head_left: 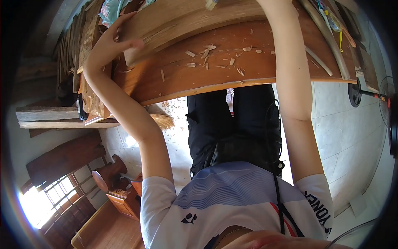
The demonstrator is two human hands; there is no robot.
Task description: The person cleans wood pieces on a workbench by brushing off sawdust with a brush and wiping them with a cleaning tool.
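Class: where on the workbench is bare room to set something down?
Bare reddish-brown wooden bench lies between the left hand, gripping the pale wooden plank, and the scattered pale wood chips. Crowded: curved wooden strips along the right edge.

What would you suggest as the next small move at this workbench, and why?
Probably sweep the pale wood chips off the reddish-brown bench board: they lie scattered right beside the curved wooden plank whose end the left hand grips.
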